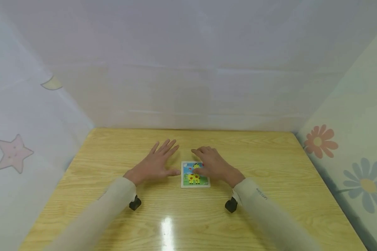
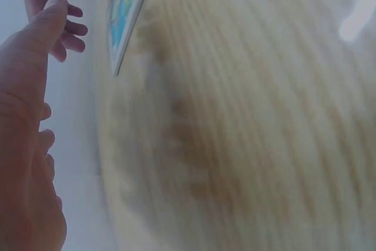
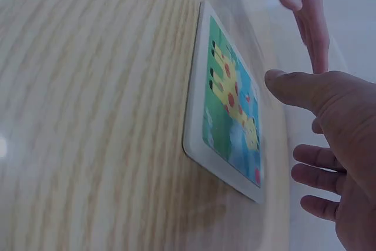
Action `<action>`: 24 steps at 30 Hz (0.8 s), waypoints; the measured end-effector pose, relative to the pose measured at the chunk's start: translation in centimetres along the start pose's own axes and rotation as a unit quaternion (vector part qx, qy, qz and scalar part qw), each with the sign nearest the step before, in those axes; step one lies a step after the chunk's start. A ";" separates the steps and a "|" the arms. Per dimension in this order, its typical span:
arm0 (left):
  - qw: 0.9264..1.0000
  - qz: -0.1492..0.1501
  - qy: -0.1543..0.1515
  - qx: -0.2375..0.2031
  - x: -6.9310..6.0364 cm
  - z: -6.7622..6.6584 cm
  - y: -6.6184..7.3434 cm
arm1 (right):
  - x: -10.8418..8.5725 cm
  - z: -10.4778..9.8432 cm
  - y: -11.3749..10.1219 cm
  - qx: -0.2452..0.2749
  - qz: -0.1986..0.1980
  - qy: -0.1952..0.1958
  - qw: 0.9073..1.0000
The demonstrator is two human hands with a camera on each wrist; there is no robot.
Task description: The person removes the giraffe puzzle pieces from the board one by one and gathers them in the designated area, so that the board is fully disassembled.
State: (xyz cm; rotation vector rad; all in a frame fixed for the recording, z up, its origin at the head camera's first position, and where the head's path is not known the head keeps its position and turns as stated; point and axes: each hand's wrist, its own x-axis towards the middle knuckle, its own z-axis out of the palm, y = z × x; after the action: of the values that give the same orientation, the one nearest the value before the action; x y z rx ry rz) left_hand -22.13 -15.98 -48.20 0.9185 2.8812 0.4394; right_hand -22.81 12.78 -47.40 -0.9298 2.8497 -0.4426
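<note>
In the head view, a giraffe-picture board lies flat on the wood-grain desk, between the two hands and partly under the right one. The left hand has its fingers spread and holds nothing, its thumb just beside the board's edge; the right hand hangs over the far right corner, fingers loosely bent, likewise gripping nothing. Small dark lettering on the right sleeve is too blurred to read surely, and a fainter mark shows on the left sleeve. In the left wrist view, one corner and a thin pale edge of the board show, so it is probably light and stiff, bending little; the left thumb stays clear of it. In the right wrist view, the white border and rounded corners suggest card or thin plastic, and the smooth face may slip under a fingertip, so opposite edges look the surest place to take hold, though so low a rim could be awkward to get under. It hardly seems fragile. No brand or wording can be made out on the board.
</note>
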 end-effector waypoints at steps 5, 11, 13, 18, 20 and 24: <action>1.000 0.005 -0.017 -0.007 -0.1 1.5 0.3 | 0.7 1.0 -0.7 0.016 0.000 -0.019 1.000; 0.999 0.013 -0.034 -0.029 0.0 2.9 0.7 | 1.1 1.7 -1.3 0.041 -0.025 -0.024 0.999; 0.998 0.014 -0.044 -0.031 0.0 3.1 0.9 | 1.1 1.8 -1.3 0.043 -0.031 -0.025 0.998; 0.997 0.005 -0.073 -0.032 0.0 3.2 1.3 | 1.4 2.2 -1.3 0.042 -0.029 -0.032 0.998; 0.996 -0.002 -0.082 -0.030 0.0 3.2 1.3 | 1.5 2.2 -1.3 0.046 -0.028 -0.034 0.998; 0.996 -0.004 -0.085 -0.030 0.0 3.3 1.3 | 1.6 2.2 -1.4 0.044 -0.028 -0.037 0.998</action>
State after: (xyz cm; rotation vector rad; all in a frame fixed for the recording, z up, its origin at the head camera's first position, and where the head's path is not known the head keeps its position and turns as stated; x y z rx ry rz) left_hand -20.85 -14.18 -50.98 0.8876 2.7034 0.4231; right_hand -22.89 10.16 -49.11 -0.9898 2.7215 -0.5228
